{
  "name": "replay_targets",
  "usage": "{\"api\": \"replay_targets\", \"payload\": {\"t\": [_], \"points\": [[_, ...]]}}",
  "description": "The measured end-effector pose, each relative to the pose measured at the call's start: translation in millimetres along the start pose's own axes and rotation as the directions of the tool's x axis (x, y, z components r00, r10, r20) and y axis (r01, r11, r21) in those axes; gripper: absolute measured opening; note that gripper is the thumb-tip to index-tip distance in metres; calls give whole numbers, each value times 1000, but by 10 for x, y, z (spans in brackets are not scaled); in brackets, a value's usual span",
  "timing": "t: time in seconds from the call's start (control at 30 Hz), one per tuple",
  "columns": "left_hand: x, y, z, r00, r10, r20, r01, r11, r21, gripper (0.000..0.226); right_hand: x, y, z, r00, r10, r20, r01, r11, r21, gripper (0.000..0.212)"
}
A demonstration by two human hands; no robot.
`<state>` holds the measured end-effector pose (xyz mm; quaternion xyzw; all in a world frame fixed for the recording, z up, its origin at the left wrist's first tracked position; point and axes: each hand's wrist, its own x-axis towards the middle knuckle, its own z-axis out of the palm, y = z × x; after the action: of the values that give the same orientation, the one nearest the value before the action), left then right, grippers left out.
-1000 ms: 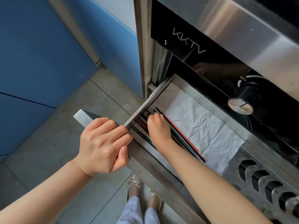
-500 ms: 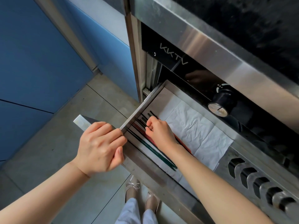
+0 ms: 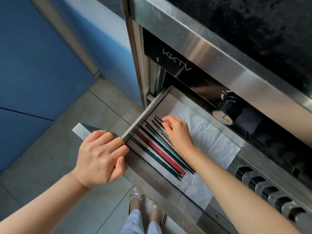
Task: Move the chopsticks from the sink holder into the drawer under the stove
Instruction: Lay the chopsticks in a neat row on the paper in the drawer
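The steel drawer (image 3: 170, 92) under the stove is pulled out, lined with white paper (image 3: 211, 137). Several chopsticks (image 3: 162, 154) in dark green, red, black and teal lie side by side along its left side. My left hand (image 3: 101, 156) grips the drawer's front edge at its left corner. My right hand (image 3: 179, 130) reaches into the drawer and its fingertips pinch the far ends of the rightmost chopsticks, covering part of them.
A black stove knob (image 3: 226, 112) juts out just behind the drawer. More knobs (image 3: 273, 195) line the panel at the lower right. Blue cabinet doors (image 3: 42, 65) stand to the left over a grey tiled floor (image 3: 55, 149). The person's feet (image 3: 145, 208) are below the drawer.
My right hand has slid rightward across the chopsticks, uncovering the red and green ones on the left. The left hand has kept its hold on the drawer front.
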<state>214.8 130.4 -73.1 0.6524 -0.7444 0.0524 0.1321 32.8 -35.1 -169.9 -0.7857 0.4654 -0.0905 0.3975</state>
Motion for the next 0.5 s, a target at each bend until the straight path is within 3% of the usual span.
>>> {"api": "replay_targets", "payload": {"t": [0.1,0.2,0.5], "points": [[4,4,19,1000,-1,-13,1,1000,-1,51,197,202,4,987,151,52,-146,986,-85,30],[-2,-7,50,999,-1,-37,2,1000,6,52,363,293,103,975,201,93,-188,973,-133,31],[-26,-19,93,998,7,-59,-7,1000,2,51,331,387,189,999,-7,42,11,995,-96,29]]}}
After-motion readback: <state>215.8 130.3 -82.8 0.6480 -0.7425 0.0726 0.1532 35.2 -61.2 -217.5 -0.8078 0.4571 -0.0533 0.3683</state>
